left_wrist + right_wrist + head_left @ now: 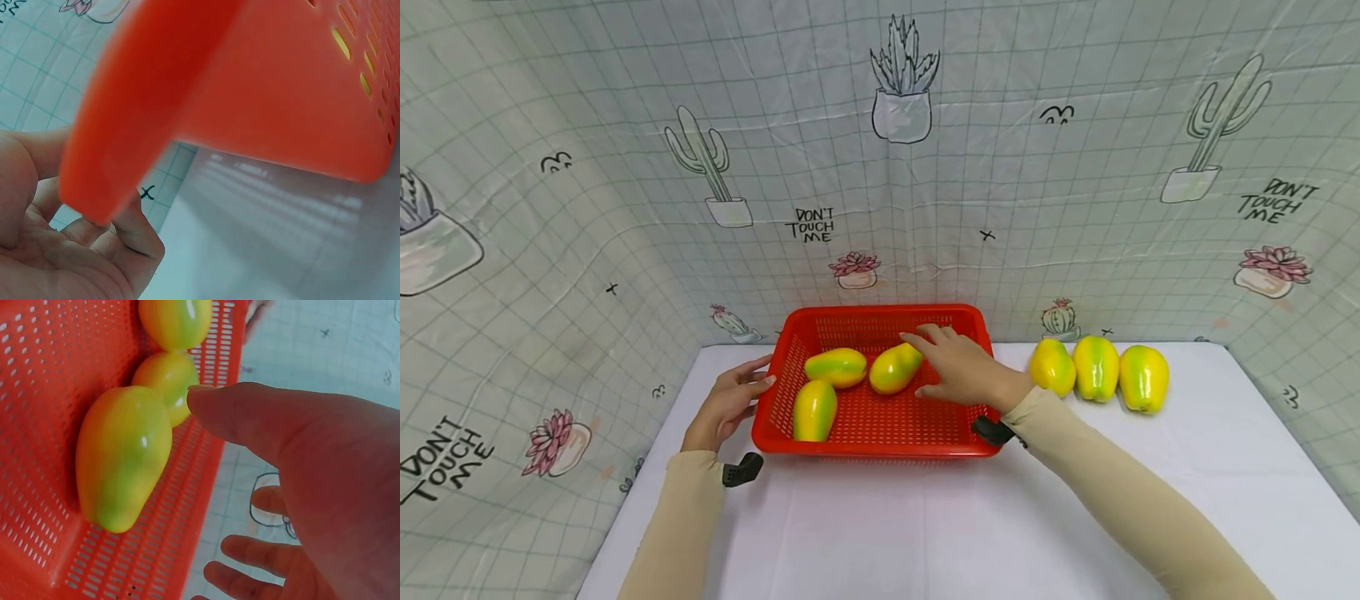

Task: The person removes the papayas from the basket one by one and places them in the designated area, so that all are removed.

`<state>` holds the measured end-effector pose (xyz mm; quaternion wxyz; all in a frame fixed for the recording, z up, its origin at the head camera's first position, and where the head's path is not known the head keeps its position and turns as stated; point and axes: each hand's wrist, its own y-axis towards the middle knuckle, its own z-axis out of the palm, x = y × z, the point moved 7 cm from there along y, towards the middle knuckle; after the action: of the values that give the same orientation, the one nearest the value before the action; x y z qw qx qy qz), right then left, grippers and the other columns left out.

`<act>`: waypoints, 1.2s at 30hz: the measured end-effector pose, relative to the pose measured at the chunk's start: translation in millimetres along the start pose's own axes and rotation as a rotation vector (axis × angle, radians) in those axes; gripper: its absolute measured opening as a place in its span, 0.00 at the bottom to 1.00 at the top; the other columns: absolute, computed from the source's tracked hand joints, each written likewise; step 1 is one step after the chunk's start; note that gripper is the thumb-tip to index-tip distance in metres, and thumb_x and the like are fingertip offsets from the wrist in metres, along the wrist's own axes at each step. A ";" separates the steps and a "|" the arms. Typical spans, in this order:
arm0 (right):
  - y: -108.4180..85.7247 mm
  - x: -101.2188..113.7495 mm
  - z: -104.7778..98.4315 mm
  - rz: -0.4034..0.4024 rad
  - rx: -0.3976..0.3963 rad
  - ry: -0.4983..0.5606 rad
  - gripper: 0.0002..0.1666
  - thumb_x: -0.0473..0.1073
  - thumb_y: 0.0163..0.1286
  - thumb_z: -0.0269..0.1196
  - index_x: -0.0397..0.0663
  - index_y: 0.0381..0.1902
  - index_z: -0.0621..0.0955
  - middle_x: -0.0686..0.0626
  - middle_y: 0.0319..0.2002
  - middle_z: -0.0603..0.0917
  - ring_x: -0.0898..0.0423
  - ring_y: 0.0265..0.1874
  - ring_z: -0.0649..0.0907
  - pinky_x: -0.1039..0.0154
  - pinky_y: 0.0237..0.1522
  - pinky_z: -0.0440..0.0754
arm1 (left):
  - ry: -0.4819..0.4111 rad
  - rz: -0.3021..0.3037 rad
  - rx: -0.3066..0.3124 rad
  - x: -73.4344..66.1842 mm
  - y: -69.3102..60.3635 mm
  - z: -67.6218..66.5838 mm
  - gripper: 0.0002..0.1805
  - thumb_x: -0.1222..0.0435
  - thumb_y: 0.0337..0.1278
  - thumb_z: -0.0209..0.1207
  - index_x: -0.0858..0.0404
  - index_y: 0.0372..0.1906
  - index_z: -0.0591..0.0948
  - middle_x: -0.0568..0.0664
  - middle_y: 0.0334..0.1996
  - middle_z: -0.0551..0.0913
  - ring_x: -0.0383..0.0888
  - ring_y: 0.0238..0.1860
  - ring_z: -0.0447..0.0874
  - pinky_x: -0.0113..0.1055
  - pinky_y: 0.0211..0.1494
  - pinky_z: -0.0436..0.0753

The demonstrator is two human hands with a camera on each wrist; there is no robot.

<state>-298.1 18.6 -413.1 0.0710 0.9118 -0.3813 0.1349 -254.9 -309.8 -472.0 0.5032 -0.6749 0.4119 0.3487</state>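
Note:
A red plastic basket (880,448) with slotted walls stands on the table, holding three glossy yellow-green mangoes. One mango (815,412) lies at its front left, another mango (837,367) behind it, and a third mango (896,369) near the middle. My left hand (730,400) grips the basket's left rim, its fingers curled beneath the rim in the left wrist view. Over the basket's right half is my right hand (958,362), fingers spread and holding nothing. Its fingertips are close to the middle mango; the right wrist view shows the nearest mango (124,456) apart from the thumb.
Three more mangoes (1096,369) stand in a row on the white tablecloth (1210,467), right of the basket. Behind and at the sides hangs a grid-patterned cloth (970,183) with cactus drawings. A black wrist camera (742,470) sits at the left sleeve.

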 end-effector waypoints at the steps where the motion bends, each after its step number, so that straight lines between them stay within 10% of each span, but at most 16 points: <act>1: 1.6 0.7 0.9 0.002 0.006 -0.007 0.53 0.50 0.67 0.76 0.43 0.82 0.64 0.33 0.76 0.67 0.31 0.72 0.71 0.34 0.69 0.74 | 0.000 0.004 0.002 -0.1 0.2 -0.1 0.34 0.63 0.80 0.57 0.57 0.84 0.63 0.64 0.74 0.67 0.55 0.62 0.76 0.31 0.50 0.82; 36: 44.4 -3.7 41.9 0.249 0.183 -0.003 0.50 0.53 0.68 0.75 0.43 0.80 0.67 0.33 0.70 0.72 0.35 0.66 0.74 0.38 0.69 0.73 | 0.002 0.019 -0.007 -1.5 -0.6 -0.2 0.33 0.62 0.80 0.58 0.59 0.83 0.64 0.65 0.73 0.68 0.56 0.61 0.77 0.34 0.51 0.83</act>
<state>-324.2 -19.7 -452.9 -0.0301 0.8603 -0.4777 0.1757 -255.0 -309.5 -470.4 0.4972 -0.6730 0.4177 0.3541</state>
